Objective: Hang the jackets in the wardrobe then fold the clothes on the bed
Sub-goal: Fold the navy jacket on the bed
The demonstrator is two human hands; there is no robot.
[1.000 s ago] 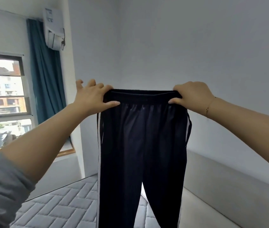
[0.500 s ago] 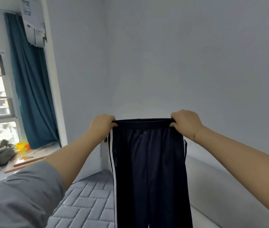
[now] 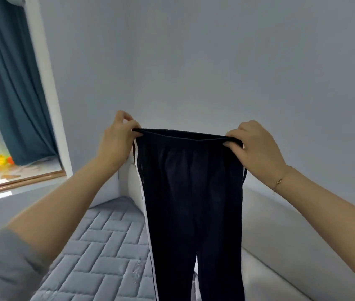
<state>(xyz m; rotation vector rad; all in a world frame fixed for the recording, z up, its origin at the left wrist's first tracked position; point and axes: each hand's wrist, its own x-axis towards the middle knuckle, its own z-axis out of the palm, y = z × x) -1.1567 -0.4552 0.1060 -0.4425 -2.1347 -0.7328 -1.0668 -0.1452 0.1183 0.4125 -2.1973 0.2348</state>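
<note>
A grey sleeve fills the 8 o'clock corner. Above the quilted mattress, dark trousers with a white side stripe hang at 6 o'clock. The left hand pinches one waistband corner and the right hand pinches the other, holding it taut. A teal curtain hangs at 10 o'clock.

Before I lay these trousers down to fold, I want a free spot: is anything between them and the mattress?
Nothing visible. The trousers hang from the left hand and right hand over the bare quilted mattress; their hems are out of frame.
</note>
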